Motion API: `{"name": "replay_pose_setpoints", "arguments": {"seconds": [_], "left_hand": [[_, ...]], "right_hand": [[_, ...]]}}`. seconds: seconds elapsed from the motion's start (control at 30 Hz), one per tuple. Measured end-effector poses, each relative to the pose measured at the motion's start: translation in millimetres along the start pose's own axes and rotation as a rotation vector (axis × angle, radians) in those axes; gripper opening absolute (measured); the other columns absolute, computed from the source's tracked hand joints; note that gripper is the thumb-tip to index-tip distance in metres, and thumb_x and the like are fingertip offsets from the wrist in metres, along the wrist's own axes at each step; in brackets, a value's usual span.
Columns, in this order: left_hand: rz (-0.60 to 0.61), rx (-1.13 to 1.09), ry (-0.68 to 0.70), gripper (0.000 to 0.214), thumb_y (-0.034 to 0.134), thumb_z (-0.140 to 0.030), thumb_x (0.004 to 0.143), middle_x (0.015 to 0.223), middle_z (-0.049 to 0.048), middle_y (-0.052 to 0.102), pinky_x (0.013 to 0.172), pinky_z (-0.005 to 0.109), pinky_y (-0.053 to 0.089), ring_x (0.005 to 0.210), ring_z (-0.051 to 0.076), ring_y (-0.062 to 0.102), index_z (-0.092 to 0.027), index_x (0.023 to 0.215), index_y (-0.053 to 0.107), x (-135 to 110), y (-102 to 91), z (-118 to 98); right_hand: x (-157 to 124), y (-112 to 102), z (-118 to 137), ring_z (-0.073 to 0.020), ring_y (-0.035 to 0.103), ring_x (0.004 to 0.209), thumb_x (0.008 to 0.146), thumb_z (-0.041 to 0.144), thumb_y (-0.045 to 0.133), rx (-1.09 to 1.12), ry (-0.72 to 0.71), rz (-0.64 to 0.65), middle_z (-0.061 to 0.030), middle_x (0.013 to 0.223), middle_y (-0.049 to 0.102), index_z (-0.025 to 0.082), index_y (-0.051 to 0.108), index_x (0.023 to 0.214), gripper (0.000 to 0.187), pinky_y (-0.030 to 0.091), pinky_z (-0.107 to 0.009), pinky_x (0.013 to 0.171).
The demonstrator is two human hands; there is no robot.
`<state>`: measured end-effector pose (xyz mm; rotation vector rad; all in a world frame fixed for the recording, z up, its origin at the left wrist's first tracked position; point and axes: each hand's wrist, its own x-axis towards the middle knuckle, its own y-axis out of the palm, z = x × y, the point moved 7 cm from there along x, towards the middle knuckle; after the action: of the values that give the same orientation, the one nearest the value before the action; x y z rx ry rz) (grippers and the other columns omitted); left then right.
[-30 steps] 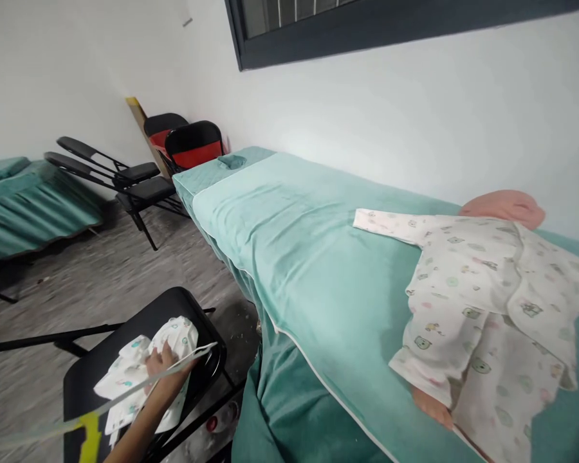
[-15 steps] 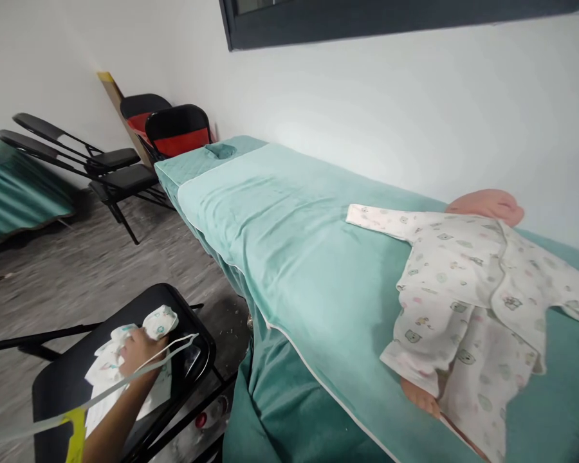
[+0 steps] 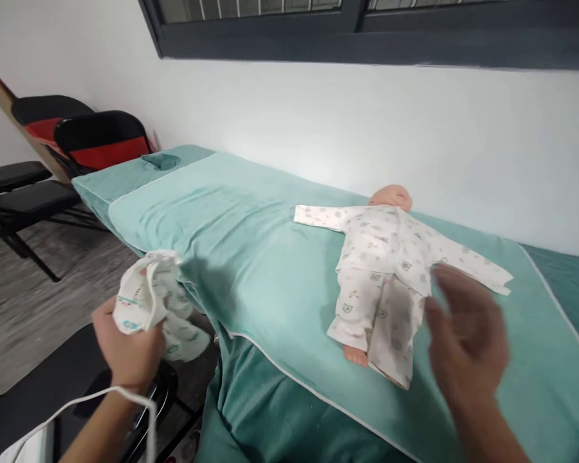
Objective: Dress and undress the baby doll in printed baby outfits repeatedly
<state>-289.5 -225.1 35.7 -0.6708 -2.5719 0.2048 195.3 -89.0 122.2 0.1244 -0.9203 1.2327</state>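
Observation:
My left hand (image 3: 130, 344) is closed around a bunched white printed cloth (image 3: 174, 308), which hangs above the chair beside the bed. Its folds hide its full shape. My right hand (image 3: 468, 341), smeared by motion, hovers over the bed with curved fingers apart and nothing visible in it. Just left of that hand lies a baby doll (image 3: 390, 196) on its back, in a white printed long-sleeved top (image 3: 371, 241) and matching trousers (image 3: 354, 305). The sleeves spread out to both sides, and one foot (image 3: 356, 355) shows below a trouser leg.
The green-covered bed (image 3: 265, 276) runs along the white wall, below a dark window frame (image 3: 270, 42). A black chair (image 3: 38, 360) stands at the near left, with a white device (image 3: 31, 447) and cable (image 3: 77, 400) near it. Folding chairs (image 3: 101, 141) stand at the far left.
My left hand has lifted the white printed cloth off the chair. My right hand has come into view over the bed. The view has turned right, and the doll lies as before.

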Motion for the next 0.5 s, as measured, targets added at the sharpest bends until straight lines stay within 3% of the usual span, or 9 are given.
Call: {"name": "replay_pose_setpoints", "arguments": {"seconds": [0.07, 0.17, 0.23, 0.37, 0.5], "left_hand": [[-0.04, -0.096, 0.001, 0.057, 0.079, -0.039, 0.073, 0.117, 0.0066, 0.065, 0.105, 0.047, 0.045, 0.111, 0.026, 0.061, -0.027, 0.123, 0.055, -16.9, 30.3, -44.4], [0.114, -0.215, -0.021, 0.049, 0.077, -0.05, 0.076, 0.117, 0.0077, 0.069, 0.114, 0.045, 0.039, 0.115, 0.028, 0.061, -0.02, 0.113, 0.066, -42.8, 77.8, -99.0], [0.226, -0.383, -0.079, 0.051, 0.074, -0.055, 0.077, 0.115, 0.009, 0.071, 0.114, 0.044, 0.04, 0.118, 0.029, 0.062, -0.016, 0.11, 0.068, -57.7, 105.0, -124.9], [0.496, -0.671, -0.376, 0.061, 0.067, -0.062, 0.081, 0.118, 0.0103, 0.072, 0.107, 0.04, 0.049, 0.124, 0.031, 0.062, -0.015, 0.12, 0.067, -82.6, 156.0, -149.0], [0.642, -0.728, -0.413, 0.065, 0.064, -0.061, 0.085, 0.126, 0.0129, 0.07, 0.112, 0.039, 0.046, 0.13, 0.029, 0.059, -0.014, 0.129, 0.063, -92.2, 181.3, -160.1]], "right_hand": [[-19.8, 40.4, 37.7, -0.0307, 0.049, 0.138, 0.094, 0.032, 0.063, 0.185, 0.067, 0.253, -0.0064, 0.147, 0.051, 0.038, 0.047, 0.143, 0.052, 0.04, -0.062, 0.116], [-42.9, 90.8, 75.4, -0.0336, 0.024, 0.153, 0.08, 0.043, 0.08, 0.346, 0.199, 0.59, -0.0019, 0.168, 0.02, 0.042, 0.021, 0.157, 0.097, 0.029, -0.06, 0.122], [-46.7, 108.7, 84.9, -0.0331, 0.015, 0.155, 0.068, 0.045, 0.089, 0.454, 0.264, 0.677, -0.0005, 0.17, 0.01, 0.043, 0.01, 0.159, 0.121, 0.023, -0.059, 0.124], [-36.0, 118.6, 79.4, -0.0295, 0.031, 0.151, 0.069, 0.036, 0.089, 0.625, 0.399, 0.611, -0.0058, 0.165, 0.028, 0.037, 0.009, 0.16, 0.122, 0.032, -0.051, 0.122], [-24.4, 115.4, 74.4, -0.0273, 0.043, 0.144, 0.075, 0.029, 0.082, 0.62, 0.391, 0.47, -0.0091, 0.158, 0.04, 0.031, 0.019, 0.157, 0.104, 0.042, -0.045, 0.117]]}}
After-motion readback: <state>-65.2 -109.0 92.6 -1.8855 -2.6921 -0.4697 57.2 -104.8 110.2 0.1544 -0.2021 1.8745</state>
